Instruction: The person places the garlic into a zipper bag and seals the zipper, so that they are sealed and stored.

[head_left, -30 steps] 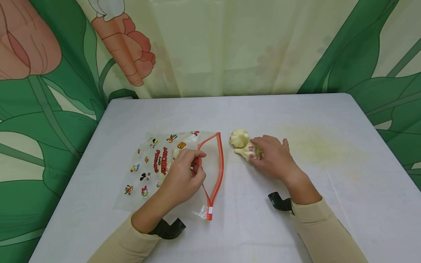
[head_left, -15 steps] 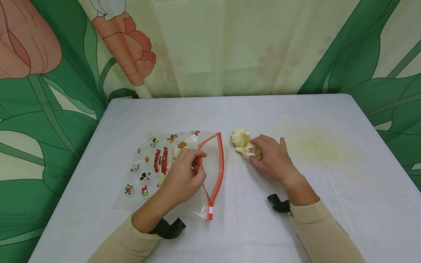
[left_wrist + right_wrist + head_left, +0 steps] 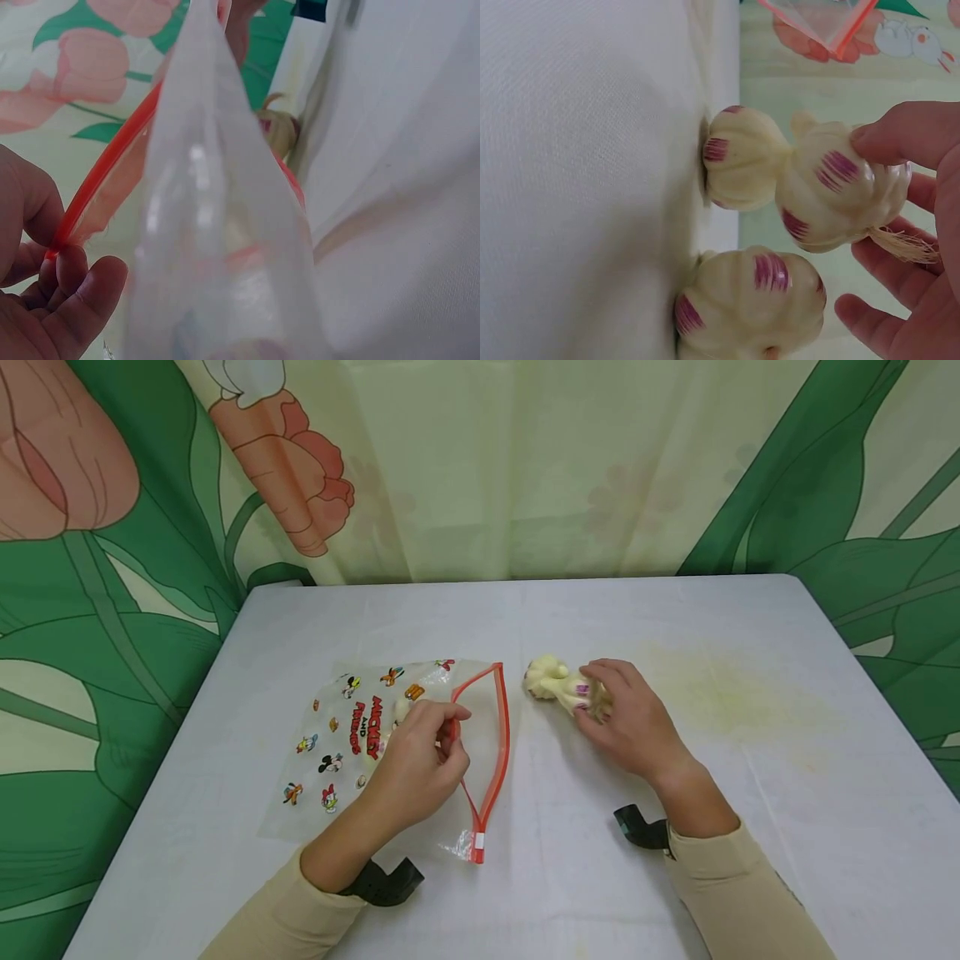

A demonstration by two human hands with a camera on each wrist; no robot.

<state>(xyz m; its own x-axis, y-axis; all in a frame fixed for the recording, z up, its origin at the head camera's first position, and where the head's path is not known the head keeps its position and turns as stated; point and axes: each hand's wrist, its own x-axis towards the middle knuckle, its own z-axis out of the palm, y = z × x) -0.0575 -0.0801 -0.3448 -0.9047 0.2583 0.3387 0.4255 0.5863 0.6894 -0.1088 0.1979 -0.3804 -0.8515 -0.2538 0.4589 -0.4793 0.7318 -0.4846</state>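
Right of the frame's middle, I have the garlic [image 3: 582,692] pinched in my right grip [image 3: 637,727], stalk pointing left, with the open bag [image 3: 505,727] lower left of it, red edge pinched by my left grip [image 3: 420,764].

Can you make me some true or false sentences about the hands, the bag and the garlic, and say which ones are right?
1. The left hand pinches the orange-red plastic edge of a clear, cartoon-printed plastic bag. True.
2. The bag's mouth is zipped shut. False: it gapes open.
3. The right hand holds a round, cream garlic bulb streaked with purple. True.
4. No other garlic is in sight. False: two more bulbs show.
5. Both long sleeves are beige. True.
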